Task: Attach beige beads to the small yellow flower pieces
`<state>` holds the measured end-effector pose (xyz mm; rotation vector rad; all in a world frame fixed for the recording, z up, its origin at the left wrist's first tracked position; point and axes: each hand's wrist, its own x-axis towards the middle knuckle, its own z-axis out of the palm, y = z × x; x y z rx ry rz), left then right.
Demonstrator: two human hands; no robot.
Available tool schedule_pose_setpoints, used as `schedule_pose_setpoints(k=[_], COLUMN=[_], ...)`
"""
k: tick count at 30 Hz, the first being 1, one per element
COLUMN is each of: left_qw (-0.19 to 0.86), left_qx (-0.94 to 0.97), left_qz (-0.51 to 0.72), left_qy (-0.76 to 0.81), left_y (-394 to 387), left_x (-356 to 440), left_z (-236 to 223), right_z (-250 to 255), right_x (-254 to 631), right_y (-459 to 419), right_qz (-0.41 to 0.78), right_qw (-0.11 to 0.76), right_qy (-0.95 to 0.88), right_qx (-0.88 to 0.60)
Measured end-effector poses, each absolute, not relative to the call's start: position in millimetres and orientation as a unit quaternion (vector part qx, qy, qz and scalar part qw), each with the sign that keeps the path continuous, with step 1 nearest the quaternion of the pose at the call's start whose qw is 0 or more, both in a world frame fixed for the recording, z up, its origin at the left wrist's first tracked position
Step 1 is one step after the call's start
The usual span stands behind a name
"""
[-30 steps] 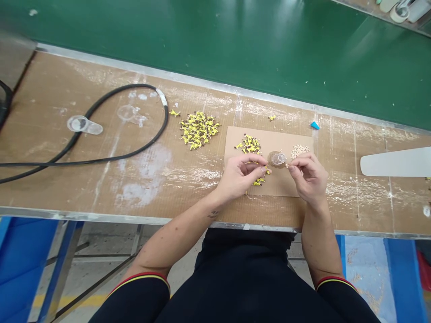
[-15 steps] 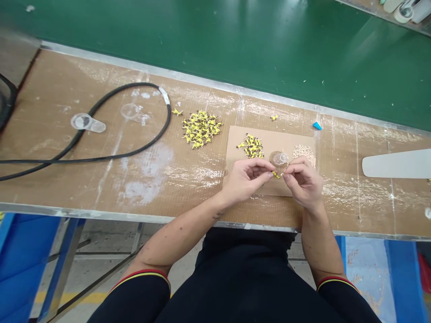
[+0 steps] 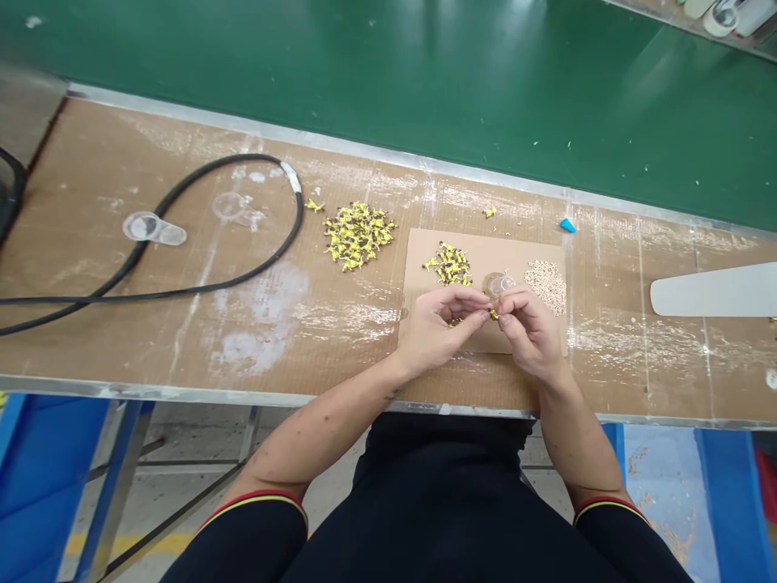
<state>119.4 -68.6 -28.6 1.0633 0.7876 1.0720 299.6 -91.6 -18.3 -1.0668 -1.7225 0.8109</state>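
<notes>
My left hand [image 3: 438,325] pinches a small yellow figure-like piece with dark ends [image 3: 494,314] between thumb and fingertips. Right against it are the closed fingertips of my right hand [image 3: 532,330]; the tiny beige piece they held a moment ago is now hidden among them. Both hands are over a cardboard sheet [image 3: 418,271]. Beyond my left hand lies a small heap of yellow pieces [image 3: 450,264]. A heap of tiny beige pieces [image 3: 546,283] lies beyond my right hand. Between the heaps is a small clear plastic cup [image 3: 498,284], partly covered by my right fingers.
A larger pile of yellow pieces [image 3: 358,236] sits left of the sheet. Farther left, a black cable [image 3: 236,278] loops near a clear scoop-shaped plastic piece [image 3: 154,229]. A blue cone-shaped piece [image 3: 567,225] lies behind the sheet. At right is a white blade-shaped object [image 3: 713,293].
My right hand has moved left, bringing its fingertips against the yellow piece. The beige piece in them has gone out of sight. My left hand keeps its pinch, and the view has shifted slightly.
</notes>
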Motion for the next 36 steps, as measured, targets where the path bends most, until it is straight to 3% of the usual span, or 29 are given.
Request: schedule_pose_setpoints(k=[36], left_qw=[0.574], left_qx=[0.536], left_qz=[0.491], left_qy=[0.378], left_y=[-71.9], left_x=[118.1], left_z=[-24.3], right_z=[-15.5], right_x=[294.5], right_y=[-87.4], right_qz=[0.246], right_qw=[0.455], right_qy=[-0.716], right_qx=[-0.468])
